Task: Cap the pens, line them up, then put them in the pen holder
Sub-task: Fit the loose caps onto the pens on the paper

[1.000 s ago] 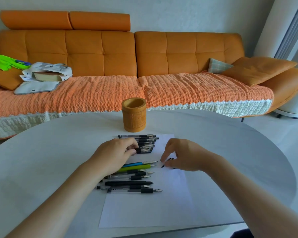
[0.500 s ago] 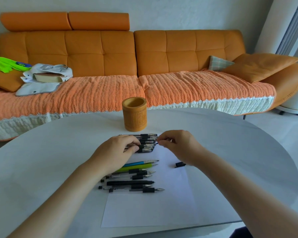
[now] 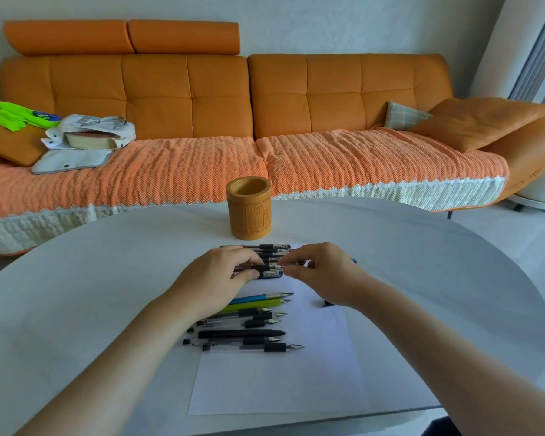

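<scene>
"Pens [image 3: 272,273], far row: how do they lie?"
"Left to right on the paper [image 3: 280,382], tips right, just near of the pen holder [image 3: 249,212]. Left hand [image 3: 221,272] grips their barrels; right hand [image 3: 324,272], nearer the tips, pinches 1 tip. A cap would slide on leftward."

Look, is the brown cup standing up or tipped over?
Standing up: the pen holder rests on its base on the table, open mouth facing up.
</scene>
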Demonstrator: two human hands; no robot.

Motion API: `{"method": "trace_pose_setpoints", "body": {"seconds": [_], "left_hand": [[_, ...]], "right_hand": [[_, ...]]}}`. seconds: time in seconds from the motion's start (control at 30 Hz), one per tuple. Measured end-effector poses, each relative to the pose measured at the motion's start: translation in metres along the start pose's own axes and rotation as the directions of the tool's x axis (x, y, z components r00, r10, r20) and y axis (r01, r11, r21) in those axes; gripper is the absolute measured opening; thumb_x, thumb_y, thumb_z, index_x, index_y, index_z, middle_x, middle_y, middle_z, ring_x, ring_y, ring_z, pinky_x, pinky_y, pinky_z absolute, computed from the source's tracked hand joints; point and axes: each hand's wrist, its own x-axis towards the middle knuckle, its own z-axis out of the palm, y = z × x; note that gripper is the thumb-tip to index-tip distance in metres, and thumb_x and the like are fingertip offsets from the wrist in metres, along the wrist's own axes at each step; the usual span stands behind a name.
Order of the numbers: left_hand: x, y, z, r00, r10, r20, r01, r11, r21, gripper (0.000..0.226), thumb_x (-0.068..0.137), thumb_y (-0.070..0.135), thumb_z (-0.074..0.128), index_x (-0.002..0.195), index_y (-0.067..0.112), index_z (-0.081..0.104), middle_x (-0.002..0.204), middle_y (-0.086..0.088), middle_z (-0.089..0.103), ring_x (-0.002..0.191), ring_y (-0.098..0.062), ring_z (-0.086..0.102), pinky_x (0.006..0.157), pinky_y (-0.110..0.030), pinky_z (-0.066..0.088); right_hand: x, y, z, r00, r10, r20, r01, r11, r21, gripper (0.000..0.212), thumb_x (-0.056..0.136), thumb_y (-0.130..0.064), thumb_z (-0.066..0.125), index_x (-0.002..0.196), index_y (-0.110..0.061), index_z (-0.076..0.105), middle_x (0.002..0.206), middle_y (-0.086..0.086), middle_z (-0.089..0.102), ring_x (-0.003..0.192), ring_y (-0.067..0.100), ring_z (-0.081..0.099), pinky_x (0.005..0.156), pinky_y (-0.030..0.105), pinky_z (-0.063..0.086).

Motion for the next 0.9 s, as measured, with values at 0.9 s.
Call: {"method": "trace_pose_setpoints", "body": {"seconds": [0.9], "left_hand": [[-0.003, -0.003, -0.005, 0.989, 0.136, -0.061, -0.14, 0.988, -0.063, 0.02, 0.087, 0.017, 0.071, 0.104, 0.026, 0.076, 0.086, 0.017, 0.063, 0.08, 0.001, 0.058, 0.07, -0.01, 0.038]], "right_hand": [[-0.009, -0.014, 0.019, 1.0, 0.007, 0.009, -0.008, 0.975, 0.224, 0.022, 0.097, -0.024, 0.059, 0.078, -0.027, 0.07, 0.054, -0.019, 0.059, 0.048, -0.002, 0.047, 0.05, 0.009, 0.036]]}}
